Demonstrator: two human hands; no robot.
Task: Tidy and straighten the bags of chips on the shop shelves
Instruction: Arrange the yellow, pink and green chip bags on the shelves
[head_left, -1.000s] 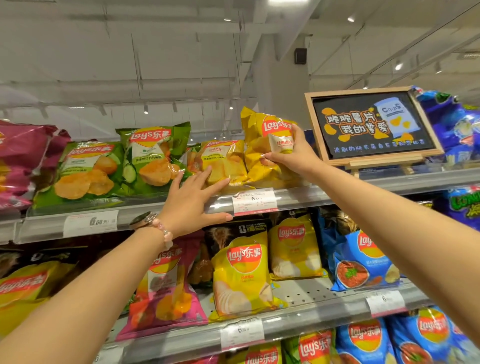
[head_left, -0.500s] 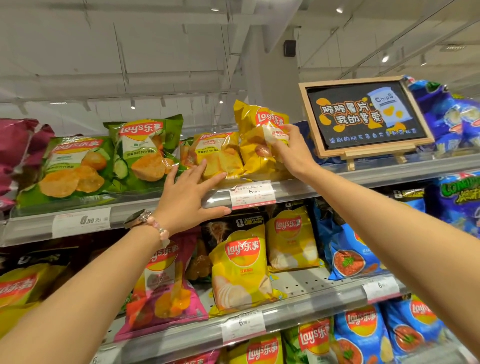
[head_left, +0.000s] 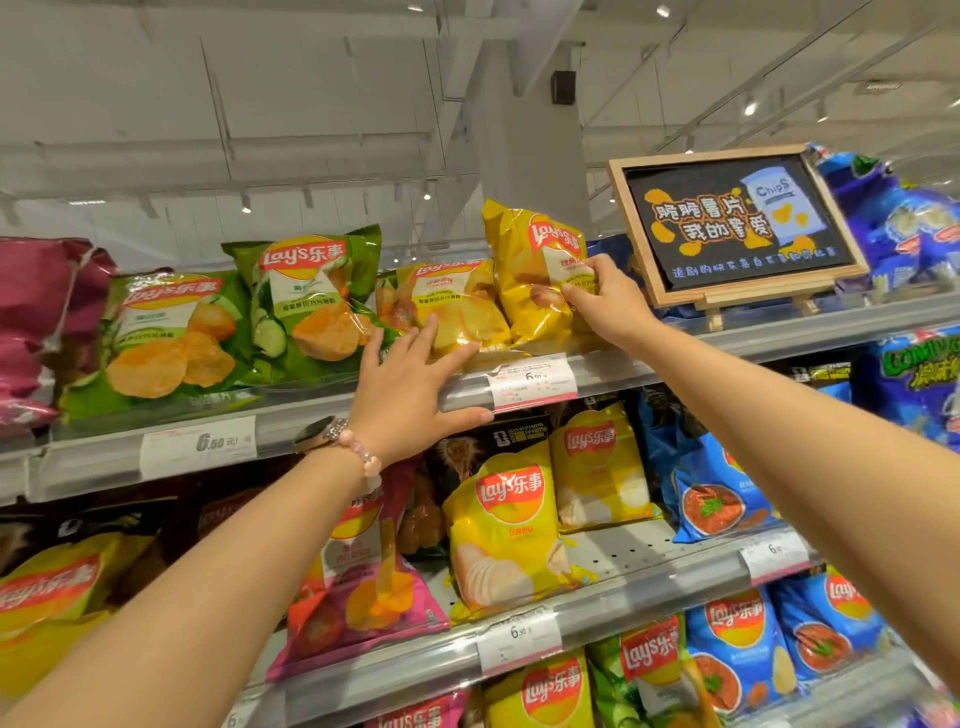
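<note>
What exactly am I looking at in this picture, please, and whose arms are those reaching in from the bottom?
There is no machine: a person wears a camera on the head, so you see their own arms. They face shop shelves of chip bags. The right hand grips an upright yellow bag on the top shelf. The left hand, fingers straight, rests on a lower yellow bag lying beside it. Green bags lie further left, and a small framed sign stands to the right.
</note>
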